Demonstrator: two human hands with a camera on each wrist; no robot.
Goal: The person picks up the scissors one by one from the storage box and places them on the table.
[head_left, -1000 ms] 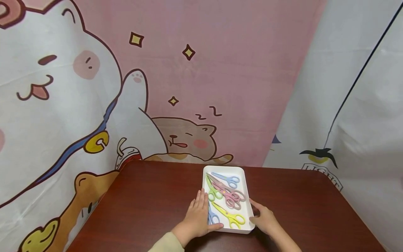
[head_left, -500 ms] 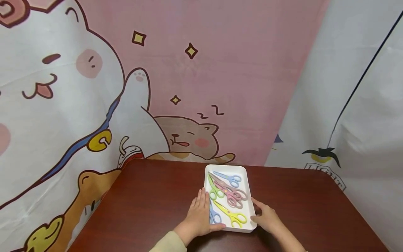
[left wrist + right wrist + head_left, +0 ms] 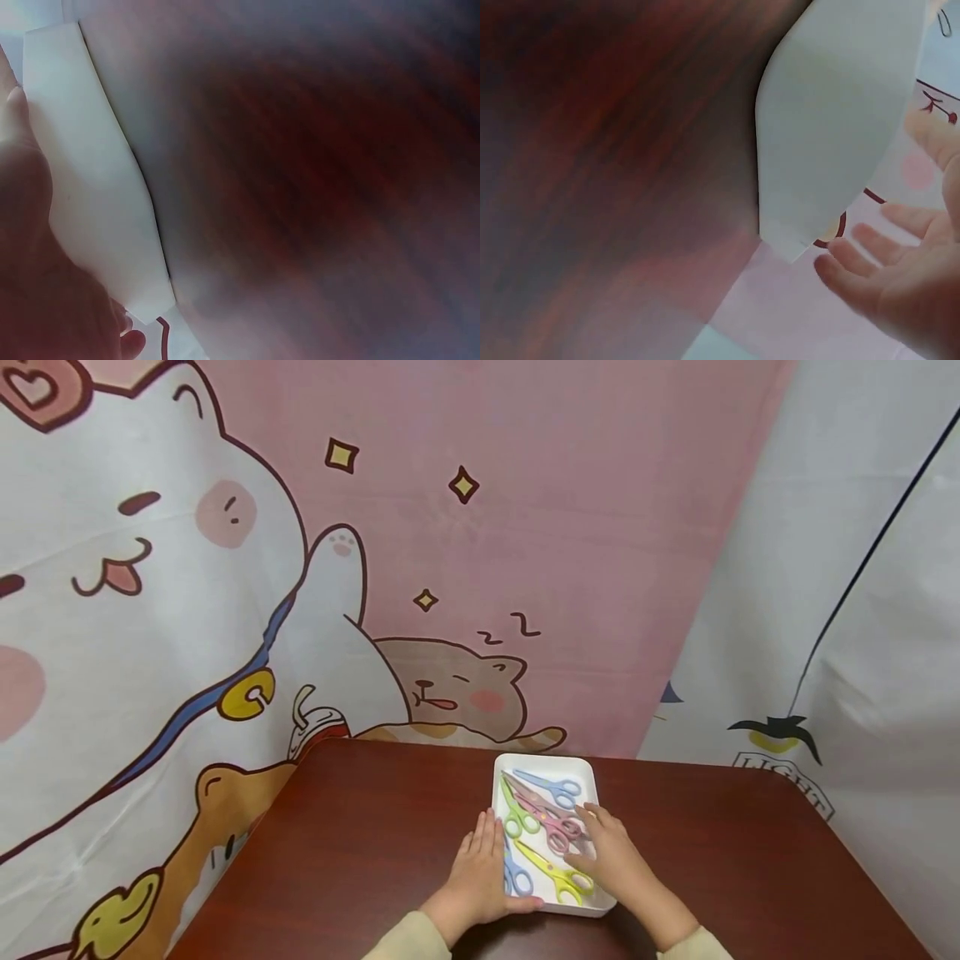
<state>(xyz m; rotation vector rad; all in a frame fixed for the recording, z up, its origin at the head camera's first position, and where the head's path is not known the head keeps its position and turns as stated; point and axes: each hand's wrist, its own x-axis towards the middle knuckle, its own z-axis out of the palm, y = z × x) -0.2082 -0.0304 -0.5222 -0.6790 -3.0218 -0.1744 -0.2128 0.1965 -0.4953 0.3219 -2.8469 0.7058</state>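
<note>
A white tray (image 3: 542, 762) on the table holds several pairs of child-size scissors. Blue scissors (image 3: 551, 785) lie at its far end, green scissors (image 3: 516, 807) and overlapping pink scissors (image 3: 553, 823) in the middle. Yellow scissors (image 3: 550, 865) and another blue pair (image 3: 517, 877) are at the near end. My left hand (image 3: 478, 875) lies along the tray's left side, fingers straight, thumb at the near edge. Over the right rim hovers my right hand (image 3: 617, 860), fingers spread above the yellow and pink handles. The right wrist view shows that hand (image 3: 900, 281) with nothing in it.
The dark red-brown table (image 3: 390, 827) extends on both sides of the tray. Behind it hangs a pink and white cloth (image 3: 585, 568) printed with cartoon animals, reaching the table's far edge.
My right hand has let go of the tray's right side and moved up and left over the scissors. The left hand stays against the tray. The head view has shifted slightly.
</note>
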